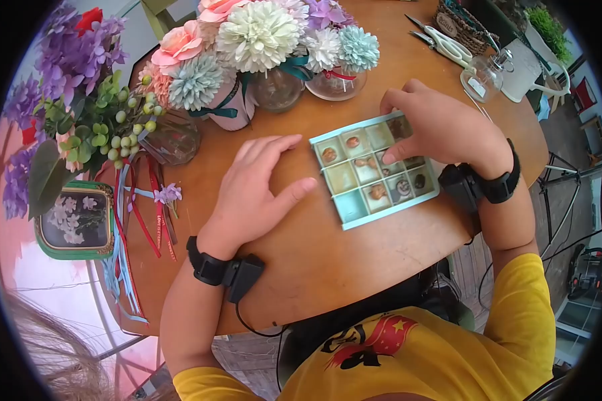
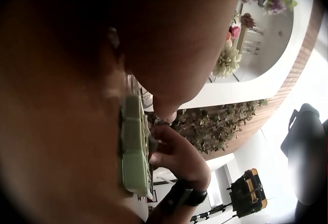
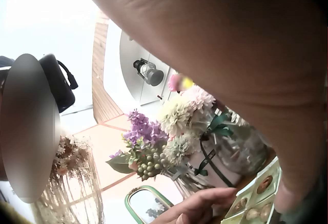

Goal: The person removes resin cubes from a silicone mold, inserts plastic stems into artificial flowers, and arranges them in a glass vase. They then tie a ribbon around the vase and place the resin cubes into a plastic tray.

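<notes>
A pale blue-green divided box (image 1: 373,212) lies on the wooden table, holding shells or stones in several compartments; its near-left compartment shows no item. Over its right part is the right hand (image 1: 441,123), thumb low at the middle compartments and index finger bent, with a gap between them; its other fingertips are partly hidden. The left hand (image 1: 251,190) rests on the table left of the box, fingers extended, holding nothing. In the left wrist view the box (image 2: 134,147) appears side-on beside the right hand (image 2: 177,155). The right wrist view shows the left fingers (image 3: 202,203) near the box (image 3: 246,206).
Vases of artificial flowers (image 1: 257,37) stand along the back left. A green-framed picture (image 1: 77,220), ribbons (image 1: 124,247) and a small purple flower (image 1: 169,194) lie at the left. Scissors (image 1: 448,45), a glass bottle (image 1: 481,77) and a woven basket (image 1: 463,27) sit at the back right.
</notes>
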Motion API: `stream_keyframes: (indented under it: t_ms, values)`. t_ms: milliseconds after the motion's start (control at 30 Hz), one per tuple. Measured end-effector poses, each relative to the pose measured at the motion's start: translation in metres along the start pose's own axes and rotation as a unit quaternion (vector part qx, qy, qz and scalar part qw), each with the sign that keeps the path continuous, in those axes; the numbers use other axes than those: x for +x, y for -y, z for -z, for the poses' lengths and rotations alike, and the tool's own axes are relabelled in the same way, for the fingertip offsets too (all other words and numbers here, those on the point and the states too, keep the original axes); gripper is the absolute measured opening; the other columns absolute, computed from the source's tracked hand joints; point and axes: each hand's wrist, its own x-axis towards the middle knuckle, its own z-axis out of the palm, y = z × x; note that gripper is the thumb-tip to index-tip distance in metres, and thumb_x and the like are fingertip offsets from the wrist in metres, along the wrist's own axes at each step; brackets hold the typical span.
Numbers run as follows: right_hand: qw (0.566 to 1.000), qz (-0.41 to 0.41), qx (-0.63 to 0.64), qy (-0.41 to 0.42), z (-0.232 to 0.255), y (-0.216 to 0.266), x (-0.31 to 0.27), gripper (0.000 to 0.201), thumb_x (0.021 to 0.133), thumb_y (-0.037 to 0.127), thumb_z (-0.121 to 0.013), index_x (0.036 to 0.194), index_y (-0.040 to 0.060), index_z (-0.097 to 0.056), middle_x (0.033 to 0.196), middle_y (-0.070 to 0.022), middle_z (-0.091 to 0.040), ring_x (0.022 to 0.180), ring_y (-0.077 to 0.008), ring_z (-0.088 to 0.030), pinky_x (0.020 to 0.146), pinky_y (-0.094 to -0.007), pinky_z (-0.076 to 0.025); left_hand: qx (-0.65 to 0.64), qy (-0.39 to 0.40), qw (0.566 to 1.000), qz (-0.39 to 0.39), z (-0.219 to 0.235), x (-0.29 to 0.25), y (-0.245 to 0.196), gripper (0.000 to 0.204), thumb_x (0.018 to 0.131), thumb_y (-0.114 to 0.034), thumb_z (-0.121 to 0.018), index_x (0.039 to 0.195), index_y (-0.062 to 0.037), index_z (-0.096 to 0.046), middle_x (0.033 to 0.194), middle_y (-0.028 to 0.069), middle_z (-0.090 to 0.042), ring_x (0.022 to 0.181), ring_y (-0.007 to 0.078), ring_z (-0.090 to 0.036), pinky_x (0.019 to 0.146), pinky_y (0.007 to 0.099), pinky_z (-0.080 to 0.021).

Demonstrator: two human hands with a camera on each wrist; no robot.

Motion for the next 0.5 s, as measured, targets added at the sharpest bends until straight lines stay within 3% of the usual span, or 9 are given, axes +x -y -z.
stream_keyframes:
  t_ms: [100,200,267,367,400,500]
  values:
    - [0.999,0.046,0.016,-0.011,-0.011,0.003,0.003,0.06,0.074,0.032,-0.091,0.12,0.0084,-0.061,0.113,-0.0139,-0.065,0.102,-0.0368,-0.065,0.086,-0.0431,-0.052,0.028,0.01,1.0,-0.009,-0.006,-0.005,-0.008,0.066,0.089,-0.032,-0.079,0.142,-0.0019,-0.053,0.134,0.0168,-0.059,0.127,0.0315,-0.051,0.108,0.042,-0.041]
    - [0.995,0.072,0.064,-0.011,-0.01,0.008,0.009,0.059,0.073,0.028,-0.092,0.119,0.0076,-0.06,0.105,-0.0118,-0.069,0.094,-0.0338,-0.065,0.083,-0.0407,-0.052,-0.024,0.033,0.998,0.04,-0.001,-0.008,-0.01,0.069,0.087,-0.028,-0.082,0.144,-0.0024,-0.05,0.133,0.0151,-0.059,0.124,0.0287,-0.054,0.108,0.0415,-0.042]
    - [0.989,0.105,0.102,-0.032,-0.006,0.01,0.01,0.059,0.072,0.025,-0.093,0.118,0.007,-0.059,0.1,-0.0089,-0.071,0.088,-0.0292,-0.065,0.08,-0.0381,-0.051,-0.116,0.028,0.986,0.116,0.006,-0.006,-0.015,0.069,0.087,-0.019,-0.083,0.145,-0.0027,-0.049,0.129,0.013,-0.058,0.123,0.0244,-0.056,0.107,0.0392,-0.044]
    - [0.972,0.15,0.151,-0.096,-0.003,0.016,0.004,0.058,0.074,0.027,-0.092,0.12,0.0063,-0.064,0.099,-0.016,-0.07,0.089,-0.0334,-0.066,0.078,-0.0413,-0.051,-0.342,0.014,0.924,0.172,0.004,-0.008,-0.011,0.069,0.086,-0.006,-0.082,0.145,-0.0031,-0.047,0.128,0.0106,-0.058,0.12,0.0185,-0.058,0.105,0.0344,-0.048]
    - [0.972,0.147,0.157,-0.09,-0.001,0.017,0.002,0.056,0.074,0.027,-0.092,0.119,0.0066,-0.065,0.098,-0.0147,-0.07,0.087,-0.0315,-0.065,0.076,-0.0401,-0.05,-0.428,0.01,0.886,0.18,0.002,-0.01,-0.009,0.069,0.086,-0.002,-0.081,0.146,-0.0032,-0.047,0.128,0.0099,-0.057,0.12,0.0167,-0.059,0.104,0.0326,-0.049]
    - [0.966,0.157,0.182,-0.097,0.003,0.021,-0.002,0.048,0.075,0.024,-0.091,0.114,0.0075,-0.069,0.097,-0.0105,-0.069,0.083,-0.026,-0.063,0.072,-0.0361,-0.049,-0.507,-0.008,0.845,0.171,0.002,-0.009,-0.012,0.068,0.085,0.006,-0.079,0.145,-0.0031,-0.048,0.13,0.0095,-0.057,0.12,0.0151,-0.059,0.102,0.0299,-0.051]
